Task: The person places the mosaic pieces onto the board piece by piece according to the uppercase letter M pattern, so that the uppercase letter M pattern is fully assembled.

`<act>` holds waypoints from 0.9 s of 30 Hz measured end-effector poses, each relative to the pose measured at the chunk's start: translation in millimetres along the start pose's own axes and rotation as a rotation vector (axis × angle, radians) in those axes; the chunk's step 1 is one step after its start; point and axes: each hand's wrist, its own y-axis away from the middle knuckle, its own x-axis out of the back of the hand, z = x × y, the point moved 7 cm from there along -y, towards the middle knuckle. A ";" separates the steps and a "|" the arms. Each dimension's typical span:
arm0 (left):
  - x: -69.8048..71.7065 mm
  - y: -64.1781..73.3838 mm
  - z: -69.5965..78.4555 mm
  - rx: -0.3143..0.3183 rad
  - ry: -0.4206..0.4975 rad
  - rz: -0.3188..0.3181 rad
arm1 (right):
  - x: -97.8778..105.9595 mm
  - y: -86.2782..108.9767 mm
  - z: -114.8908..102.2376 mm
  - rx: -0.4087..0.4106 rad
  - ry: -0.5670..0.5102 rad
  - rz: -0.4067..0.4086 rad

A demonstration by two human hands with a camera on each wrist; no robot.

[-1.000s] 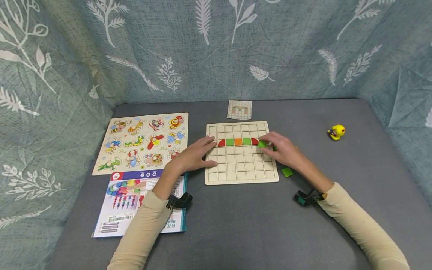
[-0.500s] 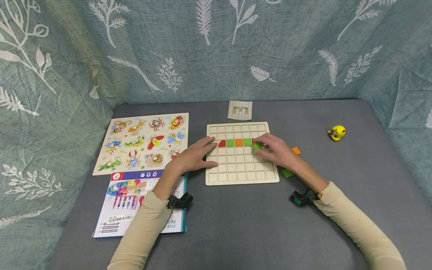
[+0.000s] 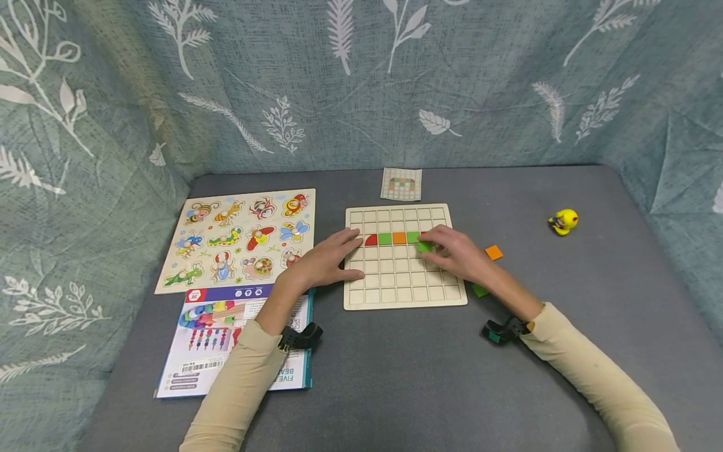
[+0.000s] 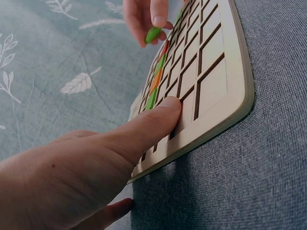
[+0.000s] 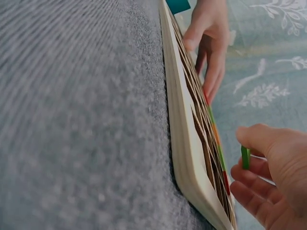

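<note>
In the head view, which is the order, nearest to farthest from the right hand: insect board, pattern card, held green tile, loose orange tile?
1. Held green tile: in the right hand
2. Loose orange tile: to its right
3. Pattern card: beyond grid board
4. Insect board: far left

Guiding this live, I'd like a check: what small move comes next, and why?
Probably lower the held green tile onto the board just on the near side of the coloured tiles: the right hand pinches it above the board, visible squares there look empty, and the left hand rests on the board's left edge.
</note>
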 end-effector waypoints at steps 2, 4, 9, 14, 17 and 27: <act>0.1 0.2 0.2 -0.002 0.001 0.001 | -1.7 -0.3 -0.6 -0.011 -0.006 -0.015; 0.3 0.2 0.6 -0.004 0.002 -0.001 | -3.2 -1.0 -1.9 -0.015 -0.005 -0.028; 0.7 0.5 0.8 -0.003 0.009 -0.008 | -4.8 -4.6 -8.5 0.024 0.026 -0.026; 1.4 0.8 1.3 0.000 0.010 -0.014 | -7.2 -9.1 -15.3 0.075 0.022 -0.016; 1.5 0.7 1.4 0.002 0.012 -0.017 | -10.8 -11.4 -18.9 0.096 0.019 -0.031; 0.5 0.5 0.1 0.009 -0.001 -0.018 | -26.3 -20.3 -25.3 0.090 -0.004 -0.093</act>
